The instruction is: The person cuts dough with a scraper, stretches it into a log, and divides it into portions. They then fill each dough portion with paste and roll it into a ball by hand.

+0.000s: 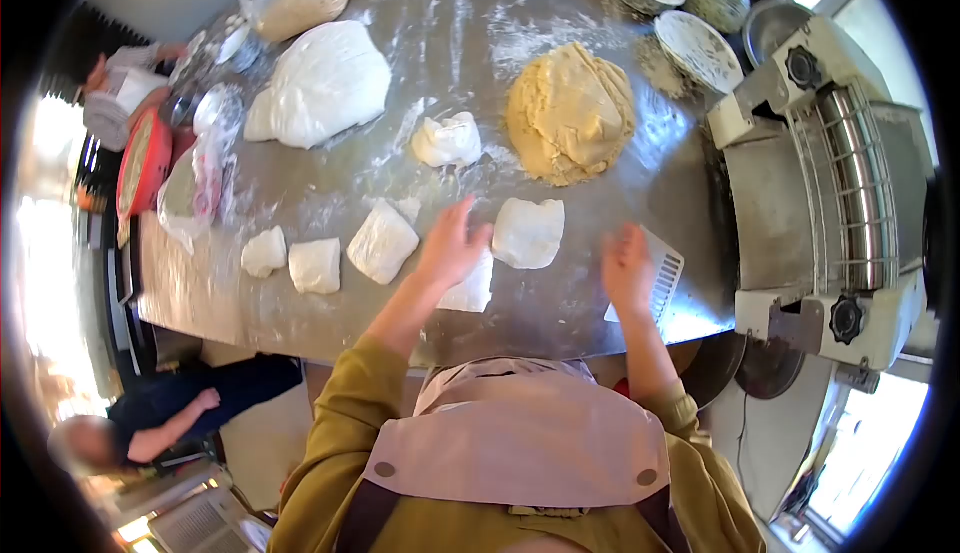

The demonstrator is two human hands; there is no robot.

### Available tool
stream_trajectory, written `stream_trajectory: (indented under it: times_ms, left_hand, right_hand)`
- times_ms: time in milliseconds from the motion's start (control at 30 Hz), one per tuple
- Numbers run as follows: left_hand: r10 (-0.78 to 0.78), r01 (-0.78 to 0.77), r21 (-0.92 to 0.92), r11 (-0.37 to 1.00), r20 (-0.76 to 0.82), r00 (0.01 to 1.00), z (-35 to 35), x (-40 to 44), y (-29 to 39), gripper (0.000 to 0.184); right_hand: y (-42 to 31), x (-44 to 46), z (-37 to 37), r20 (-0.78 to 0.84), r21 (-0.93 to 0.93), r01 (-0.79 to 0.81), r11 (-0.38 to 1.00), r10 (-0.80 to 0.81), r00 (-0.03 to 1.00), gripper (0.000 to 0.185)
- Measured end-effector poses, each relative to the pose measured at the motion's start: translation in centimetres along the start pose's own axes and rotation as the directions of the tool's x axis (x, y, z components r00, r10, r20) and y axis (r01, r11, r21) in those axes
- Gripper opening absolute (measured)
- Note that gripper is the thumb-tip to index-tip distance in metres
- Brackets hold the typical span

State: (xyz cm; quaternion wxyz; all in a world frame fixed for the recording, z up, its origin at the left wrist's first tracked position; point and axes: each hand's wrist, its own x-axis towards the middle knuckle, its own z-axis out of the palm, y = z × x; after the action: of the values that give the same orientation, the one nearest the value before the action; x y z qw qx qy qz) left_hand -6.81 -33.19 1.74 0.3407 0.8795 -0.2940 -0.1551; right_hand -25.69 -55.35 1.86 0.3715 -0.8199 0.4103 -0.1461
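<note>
My left hand (455, 245) is open, fingers stretched forward, over a white dough piece (468, 291) that it partly hides. Just right of those fingertips lies another white dough piece (529, 234). Farther right, my right hand (627, 265) has its fingers curled together. It overlaps the left side of a white slotted plastic scraper (664, 275); whether it grips anything is hidden. Left of my left hand, white dough pieces lie in a row: a larger one (383, 243), a squarish one (315, 266) and a small one (264, 252). A small white lump (447, 140) sits beyond my left fingertips.
A yellow dough mound (571, 113) and a big white dough mass (322, 85) lie on the floured metal table (560, 328). A roller machine (850, 188) stands at right. Bowls (699, 50) are at back right, a red basin (145, 168) at left. Another person (190, 408) is at lower left.
</note>
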Motion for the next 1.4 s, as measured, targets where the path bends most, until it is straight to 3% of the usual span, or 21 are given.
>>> stream_trajectory:
  times_ms: [33,67,100,200,300,333,367,433,467,500,533,567,633,767,867,967,1167,1200,1300,1333,1400]
  left_hand:
    - [0.1,-0.093,0.092,0.991,-0.074,0.992,1.4,-0.2,0.6,0.065]
    - [0.147,-0.143,0.174,0.974,-0.013,0.989,1.6,0.0,2.4,0.074]
    - [0.186,-0.194,0.252,0.948,0.055,0.981,1.6,0.2,4.1,0.083]
    - [0.144,-0.148,0.021,0.989,0.146,0.979,2.3,1.2,3.7,0.07]
    - [0.003,0.001,-0.041,0.999,0.083,0.997,-0.2,-0.5,2.4,0.054]
    - [0.189,-0.188,0.024,0.982,-0.171,0.967,-0.8,-1.7,1.2,0.032]
    - [0.149,-0.161,-0.031,0.986,-0.241,0.959,-1.5,-3.0,-0.1,0.027]
    - [0.063,-0.109,-0.094,0.99,-0.402,0.913,-3.7,-5.5,-1.3,0.016]
    - [-0.075,-0.003,-0.151,0.989,-0.507,0.858,-4.4,-6.7,-1.1,0.013]
    - [-0.127,0.132,-0.026,0.991,-0.522,0.843,-5.0,-7.7,-2.3,0.016]
    - [-0.255,0.194,-0.167,0.967,-0.556,0.791,-5.2,-8.9,-2.6,0.016]
    - [-0.181,0.093,-0.17,0.981,-0.637,0.749,-4.9,-9.7,-3.7,0.026]
    - [-0.428,0.297,-0.33,0.896,-0.462,0.777,-5.3,-11.7,-3.9,0.04]
    - [-0.421,0.311,-0.334,0.89,-0.338,0.842,-4.0,-13.4,-5.3,0.05]
    - [-0.309,0.182,-0.346,0.92,-0.358,0.881,-4.2,-11.8,-3.3,0.046]
    - [-0.287,0.182,-0.319,0.93,-0.321,0.902,-4.7,-10.0,-2.6,0.04]
    - [-0.263,0.222,-0.157,0.962,-0.338,0.903,-5.1,-6.1,1.7,0.027]
    - [-0.245,0.208,-0.141,0.968,-0.338,0.909,-4.9,-5.7,2.4,0.025]
    - [-0.196,0.184,-0.068,0.981,-0.319,0.927,-4.1,-5.6,3.6,0.018]
    - [-0.183,0.18,-0.039,0.983,-0.306,0.934,-4.0,-5.4,3.9,0.015]
    - [-0.207,0.208,-0.028,0.978,-0.306,0.929,-3.9,-5.0,5.0,0.014]
  right_hand:
    - [-1.6,1.0,1.5,0.123,0.006,-0.018,1.0,0.017,0.992,0.045]
    - [-2.5,1.8,2.8,0.241,0.008,-0.034,0.999,0.031,0.97,0.048]
    - [-2.6,2.1,4.0,0.226,0.037,0.004,0.999,-0.012,0.974,0.048]
    - [-4.0,2.8,6.4,0.222,0.08,0.189,0.979,-0.203,0.954,0.05]
    - [-3.6,1.2,6.3,0.257,0.03,0.444,0.896,-0.436,0.863,0.05]
    - [-2.6,0.8,6.5,0.241,0.016,0.498,0.867,-0.487,0.84,0.049]
    - [-1.7,0.5,6.9,0.221,-0.005,0.543,0.84,-0.528,0.82,0.048]
    - [-1.6,0.8,6.0,0.211,0.073,0.5,0.863,-0.504,0.838,0.044]
    - [-1.1,1.2,5.8,0.198,0.077,0.479,0.875,-0.484,0.853,0.044]
    - [-0.8,1.5,5.2,0.176,0.075,0.451,0.889,-0.457,0.872,0.043]
    - [-1.5,1.9,4.3,0.063,0.022,0.502,0.864,-0.503,0.862,0.038]
    - [-1.3,3.0,3.4,0.036,0.005,0.446,0.895,-0.446,0.894,0.036]
    - [-1.2,5.4,2.4,-0.022,0.003,0.324,0.946,-0.324,0.946,0.033]
    - [-0.5,13.3,-1.1,-0.239,-0.08,0.24,0.968,-0.252,0.938,0.036]
    - [-2.4,18.3,-3.4,-0.308,-0.09,0.216,0.972,-0.233,0.922,0.048]
    - [-2.7,24.7,-4.2,-0.313,-0.211,0.267,0.94,-0.324,0.893,0.059]
    - [-4.4,37.7,-4.1,-0.204,-0.348,0.187,0.918,-0.269,0.941,0.077]
    - [-4.4,40.0,-3.6,-0.181,-0.371,0.103,0.923,-0.18,0.967,0.092]
    - [-6.7,44.5,-2.9,-0.227,-0.422,-0.186,0.887,0.095,0.969,0.105]
    - [-6.1,46.8,-2.3,-0.19,-0.385,-0.228,0.895,0.165,0.968,0.112]
    - [-4.7,49.4,-1.0,-0.096,-0.336,-0.23,0.914,0.209,0.973,0.105]
